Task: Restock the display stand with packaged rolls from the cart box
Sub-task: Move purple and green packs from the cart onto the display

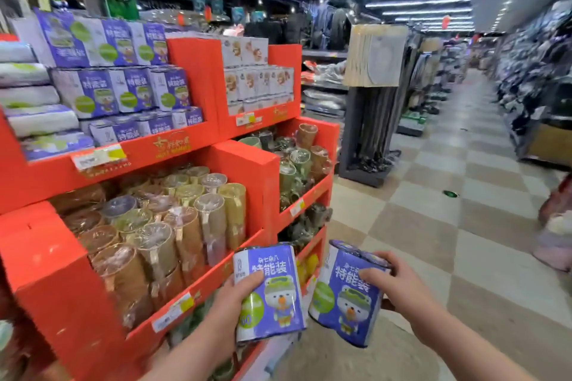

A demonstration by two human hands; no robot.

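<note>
I hold two purple packaged rolls with a cartoon bear print, low in the head view. My left hand point(230, 303) grips the left pack point(272, 291) from its left side, thumb across the front. My right hand point(393, 281) grips the right pack point(346, 294) from the right, thumb on the front and fingers over the top. Both packs are upright and held in front of the red display stand point(247, 170). Matching purple packs point(130, 86) fill the stand's top left shelf in three stepped rows.
The stand's middle shelf holds several clear-wrapped tan and green rolls point(173, 226); glass cups point(300, 158) sit in the right section. A checkered aisle floor point(433, 195) runs ahead on the right, past a clothing rack point(371, 120). The cart box is not in view.
</note>
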